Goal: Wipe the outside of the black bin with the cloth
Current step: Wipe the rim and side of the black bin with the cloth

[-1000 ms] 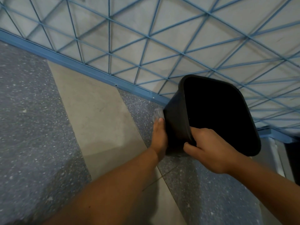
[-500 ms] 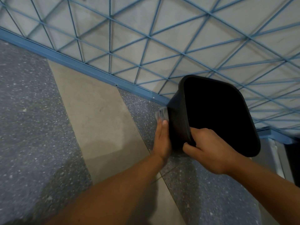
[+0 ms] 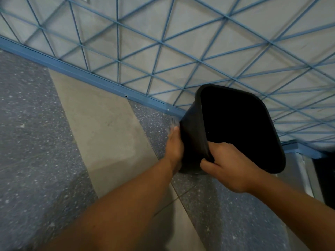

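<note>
Head view: right hand (image 3: 230, 165) grips smooth black bin (image 3: 192, 142) rim; flat left hand (image 3: 175, 144) presses blurred cloth (image 3: 173, 123).

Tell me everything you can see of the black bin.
The black bin is a rounded-rectangular container of smooth, matte, plastic-looking material with a thick rolled rim and a dark interior. It tilts, its opening facing the camera, in front of a blue lattice fence. The right hand grips its near rim; the left hand lies flat against its outer left wall, a sliver of cloth showing past the fingertips.
</note>
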The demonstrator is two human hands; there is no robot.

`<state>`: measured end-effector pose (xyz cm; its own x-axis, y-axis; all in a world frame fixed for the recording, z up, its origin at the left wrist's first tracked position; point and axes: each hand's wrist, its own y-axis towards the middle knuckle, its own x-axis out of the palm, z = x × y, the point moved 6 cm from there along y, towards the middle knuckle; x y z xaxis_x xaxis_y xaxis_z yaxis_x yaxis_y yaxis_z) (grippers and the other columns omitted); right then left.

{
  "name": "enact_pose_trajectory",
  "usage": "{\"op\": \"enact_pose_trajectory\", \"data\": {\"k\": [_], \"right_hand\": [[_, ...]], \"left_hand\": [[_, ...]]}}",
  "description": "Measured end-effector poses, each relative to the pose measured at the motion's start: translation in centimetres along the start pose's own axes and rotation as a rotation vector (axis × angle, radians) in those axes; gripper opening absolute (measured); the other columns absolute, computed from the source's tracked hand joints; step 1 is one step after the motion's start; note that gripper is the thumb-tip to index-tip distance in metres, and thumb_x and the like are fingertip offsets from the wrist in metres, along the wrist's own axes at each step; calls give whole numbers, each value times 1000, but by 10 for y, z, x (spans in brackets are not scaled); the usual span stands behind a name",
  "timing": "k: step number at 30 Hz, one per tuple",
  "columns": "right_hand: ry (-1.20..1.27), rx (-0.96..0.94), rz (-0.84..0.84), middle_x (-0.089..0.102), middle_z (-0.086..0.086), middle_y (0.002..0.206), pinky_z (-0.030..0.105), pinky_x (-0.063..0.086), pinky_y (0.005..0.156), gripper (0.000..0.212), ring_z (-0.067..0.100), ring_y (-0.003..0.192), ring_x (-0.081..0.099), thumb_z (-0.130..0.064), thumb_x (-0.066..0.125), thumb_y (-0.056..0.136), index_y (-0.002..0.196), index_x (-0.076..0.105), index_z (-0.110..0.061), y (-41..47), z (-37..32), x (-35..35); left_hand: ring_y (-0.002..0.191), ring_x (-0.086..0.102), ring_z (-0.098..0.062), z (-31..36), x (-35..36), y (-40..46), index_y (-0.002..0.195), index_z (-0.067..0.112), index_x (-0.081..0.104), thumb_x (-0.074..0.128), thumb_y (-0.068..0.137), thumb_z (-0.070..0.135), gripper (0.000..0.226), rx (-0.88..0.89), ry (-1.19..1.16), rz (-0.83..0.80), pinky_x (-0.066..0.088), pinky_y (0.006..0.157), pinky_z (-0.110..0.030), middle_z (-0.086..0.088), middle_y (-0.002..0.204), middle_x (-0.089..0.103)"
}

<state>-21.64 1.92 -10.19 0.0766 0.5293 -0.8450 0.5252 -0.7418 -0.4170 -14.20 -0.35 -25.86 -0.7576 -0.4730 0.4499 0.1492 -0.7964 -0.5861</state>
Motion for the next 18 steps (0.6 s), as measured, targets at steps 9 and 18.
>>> {"op": "enact_pose_trajectory", "data": {"k": [9,18], "right_hand": [[-12,-9,9,54,1,66,42,48,58,24,19,58,55,-26,55,87,70,39,-31,0,1,1],[-4,-11,25,53,-1,63,38,46,55,24,16,56,54,-26,56,86,69,40,-32,0,1,-1]], "left_hand": [[159,45,-34,4,5,-4,161,2,48,30,119,38,59,-14,-55,-52,31,136,-47,-22,168,49],[164,38,-31,-11,-6,-4,168,8,39,30,119,40,59,-32,35,-53,27,138,-49,-17,174,40]]}}
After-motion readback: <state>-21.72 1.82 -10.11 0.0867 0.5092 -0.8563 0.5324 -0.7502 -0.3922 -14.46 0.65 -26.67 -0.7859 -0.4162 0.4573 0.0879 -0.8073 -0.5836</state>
